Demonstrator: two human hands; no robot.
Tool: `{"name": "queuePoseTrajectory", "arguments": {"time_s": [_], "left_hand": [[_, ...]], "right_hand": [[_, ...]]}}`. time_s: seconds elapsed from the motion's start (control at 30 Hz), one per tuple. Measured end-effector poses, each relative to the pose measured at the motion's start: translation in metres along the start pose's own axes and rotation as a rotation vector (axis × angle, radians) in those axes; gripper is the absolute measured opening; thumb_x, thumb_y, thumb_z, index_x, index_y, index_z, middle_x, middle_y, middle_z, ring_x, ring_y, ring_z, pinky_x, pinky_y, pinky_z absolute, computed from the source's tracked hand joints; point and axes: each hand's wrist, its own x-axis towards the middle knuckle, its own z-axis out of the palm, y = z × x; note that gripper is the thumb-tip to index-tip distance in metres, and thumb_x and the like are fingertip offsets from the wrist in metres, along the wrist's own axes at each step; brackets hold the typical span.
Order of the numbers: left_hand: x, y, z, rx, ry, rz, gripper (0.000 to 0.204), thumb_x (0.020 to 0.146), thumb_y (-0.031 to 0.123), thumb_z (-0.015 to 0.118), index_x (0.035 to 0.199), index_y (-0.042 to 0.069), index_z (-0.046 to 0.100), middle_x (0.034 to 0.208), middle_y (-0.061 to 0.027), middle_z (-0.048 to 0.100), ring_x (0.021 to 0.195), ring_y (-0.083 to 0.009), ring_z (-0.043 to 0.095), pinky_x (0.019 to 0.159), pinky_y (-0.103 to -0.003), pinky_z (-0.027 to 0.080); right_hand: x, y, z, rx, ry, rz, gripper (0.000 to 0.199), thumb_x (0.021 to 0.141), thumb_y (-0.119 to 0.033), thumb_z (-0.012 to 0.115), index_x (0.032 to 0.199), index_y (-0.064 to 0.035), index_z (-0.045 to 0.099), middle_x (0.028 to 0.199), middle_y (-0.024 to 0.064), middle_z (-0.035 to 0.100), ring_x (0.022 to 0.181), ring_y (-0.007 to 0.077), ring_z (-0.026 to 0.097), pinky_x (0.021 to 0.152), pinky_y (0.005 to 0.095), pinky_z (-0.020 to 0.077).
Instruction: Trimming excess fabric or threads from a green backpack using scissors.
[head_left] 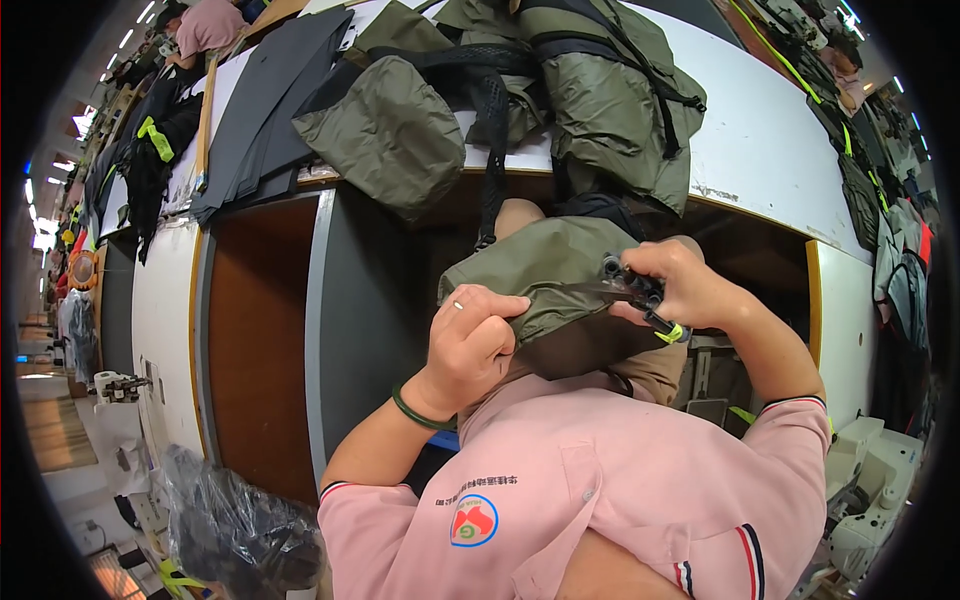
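Over my lap lies a piece of olive-green fabric, part of a bag by its look. My left hand is closed and pinches the near left edge of this fabric. In my right hand is a pair of scissors with dark handles, its blades pointing left over the fabric toward my left fingers. A black piece with a yellow-green end sticks out below the right hand; whether it belongs to the scissors I cannot tell. The grip on the handles is partly hidden by the fingers.
A white table stands in front of me, bearing an olive-green backpack, a loose green flap with black straps and dark grey sheets. Below it are open compartments. A plastic-wrapped bundle lies lower left; a sewing machine stands right.
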Motion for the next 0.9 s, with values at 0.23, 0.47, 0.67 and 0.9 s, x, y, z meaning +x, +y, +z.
{"name": "queuePoseTrajectory", "arguments": {"time_s": [0.23,0.47,0.67,0.9], "left_hand": [[-0.001,0.002,-0.002,-0.038,-0.027,-0.102,0.031,0.055,-0.017,0.061,0.064,0.006,0.042,0.092,-0.0136,0.069,0.069,-0.0256,0.059,0.061,-0.031,0.047],[0.005,0.007,0.002,-0.082,-0.041,-0.130,0.027,0.060,-0.014,0.062,0.064,0.006,0.044,0.088,-0.0102,0.067,0.071,-0.0261,0.059,0.063,-0.034,0.047],[0.008,0.009,0.001,-0.106,-0.066,-0.104,0.028,0.059,-0.014,0.063,0.066,0.007,0.044,0.087,-0.0089,0.066,0.072,-0.0257,0.060,0.064,-0.034,0.048],[0.009,0.008,0.000,-0.090,-0.093,-0.098,0.030,0.057,-0.015,0.062,0.065,0.007,0.043,0.087,-0.0099,0.067,0.071,-0.0242,0.061,0.062,-0.032,0.048]], "right_hand": [[-0.005,-0.018,-0.029,-0.737,0.273,-0.370,0.035,0.060,-0.019,0.082,0.077,-0.0080,0.054,0.068,0.0050,0.050,0.069,0.0255,0.056,0.073,0.0372,0.0434],[-0.001,-0.033,-0.038,-0.838,0.181,-0.368,0.034,0.062,-0.022,0.082,0.075,-0.0080,0.054,0.068,0.0042,0.052,0.069,0.0248,0.058,0.071,0.0372,0.0416],[0.003,-0.040,-0.040,-0.840,0.077,-0.328,0.033,0.063,-0.023,0.082,0.073,-0.0085,0.054,0.067,0.0041,0.055,0.070,0.0245,0.059,0.070,0.0368,0.0405],[0.005,-0.039,-0.041,-0.881,0.048,-0.311,0.030,0.067,-0.023,0.080,0.073,-0.0084,0.055,0.067,0.0040,0.057,0.070,0.0246,0.060,0.070,0.0356,0.0411]]}}
